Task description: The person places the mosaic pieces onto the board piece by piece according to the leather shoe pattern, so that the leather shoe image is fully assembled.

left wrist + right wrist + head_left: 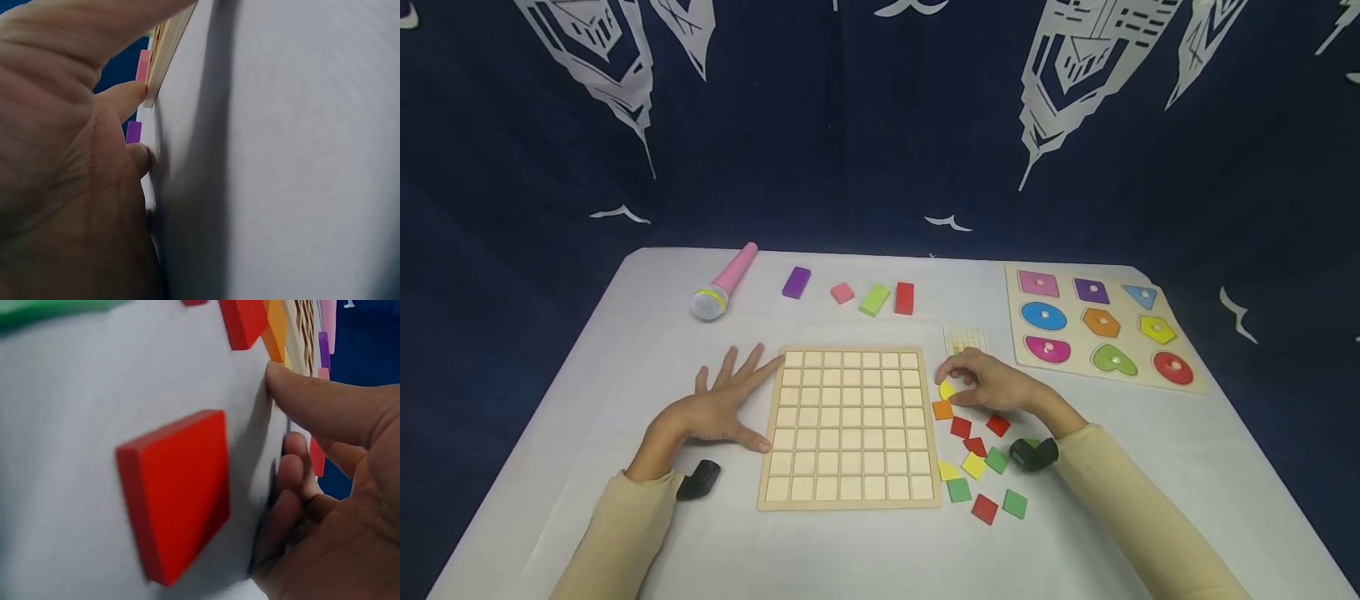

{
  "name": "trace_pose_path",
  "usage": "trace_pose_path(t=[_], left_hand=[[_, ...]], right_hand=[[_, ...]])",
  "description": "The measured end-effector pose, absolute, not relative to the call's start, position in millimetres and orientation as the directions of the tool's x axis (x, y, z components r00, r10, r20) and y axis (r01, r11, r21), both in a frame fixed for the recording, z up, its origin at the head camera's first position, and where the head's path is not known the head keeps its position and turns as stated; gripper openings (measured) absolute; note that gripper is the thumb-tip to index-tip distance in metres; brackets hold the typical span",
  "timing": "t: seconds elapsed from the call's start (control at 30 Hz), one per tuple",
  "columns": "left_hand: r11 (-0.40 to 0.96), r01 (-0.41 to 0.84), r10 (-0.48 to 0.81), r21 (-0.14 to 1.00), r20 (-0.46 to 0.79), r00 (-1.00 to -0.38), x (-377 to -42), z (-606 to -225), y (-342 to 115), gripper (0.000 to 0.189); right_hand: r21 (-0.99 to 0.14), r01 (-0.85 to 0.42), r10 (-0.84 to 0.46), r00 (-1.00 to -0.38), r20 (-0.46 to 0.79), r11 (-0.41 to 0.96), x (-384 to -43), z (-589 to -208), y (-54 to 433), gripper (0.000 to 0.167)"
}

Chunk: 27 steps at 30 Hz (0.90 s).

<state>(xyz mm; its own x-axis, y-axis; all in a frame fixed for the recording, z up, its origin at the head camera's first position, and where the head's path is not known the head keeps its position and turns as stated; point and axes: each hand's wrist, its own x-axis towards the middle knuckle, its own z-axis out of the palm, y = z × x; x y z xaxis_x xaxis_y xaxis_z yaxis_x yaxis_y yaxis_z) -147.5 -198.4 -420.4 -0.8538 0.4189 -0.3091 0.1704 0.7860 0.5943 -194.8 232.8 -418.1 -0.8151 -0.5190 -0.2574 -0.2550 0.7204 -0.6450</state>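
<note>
A square wooden grid board (850, 510) with rows of small pale cells lies flat on the table. My left hand (721, 407) is spread wide at its left side, the index fingertip and thumb (125, 100) against the board's edge. Just past the board's right edge, my right hand (992, 383) bends its thumb and index finger around a small yellow piece (947, 389) with a rounded edge. An orange square (943, 410) lies right below that thumb. Close under the right wrist is a red square tile (181, 494).
Red, green and yellow pieces (973, 465) lie scattered right of the board. A small printed grid card (964, 340) sits beyond the right hand. Behind are a pink toy microphone (733, 275) and several coloured blocks (874, 300). A shape puzzle board (1075, 358) lies at the back right.
</note>
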Motion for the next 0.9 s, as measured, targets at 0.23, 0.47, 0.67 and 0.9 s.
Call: trace_pose_path(t=[0.23,0.47,0.67,0.9], left_hand=[[0.776,0.180,0.429,0.604,-0.297,-0.853,-151,-421,-198,0.130],[0.778,0.175,0.425,0.603,-0.301,-0.854,-150,-422,-199,0.130],[0.783,0.174,0.423,0.598,-0.305,-0.853,-149,-423,-199,0.131],[0.786,0.166,0.420,0.595,-0.317,-0.850,-149,-422,-198,0.131]], right_hand=[[-0.554,-0.353,-0.515,-0.841,-0.165,0.754,-198,-408,230,0.029],[-0.592,-0.412,-0.534,-0.844,-0.037,0.693,-196,-399,204,0.027],[-0.628,-0.450,-0.592,-0.806,-0.021,0.635,-189,-398,159,0.025],[-0.588,-0.540,-0.681,-0.732,-0.024,0.602,-183,-403,116,0.022]])
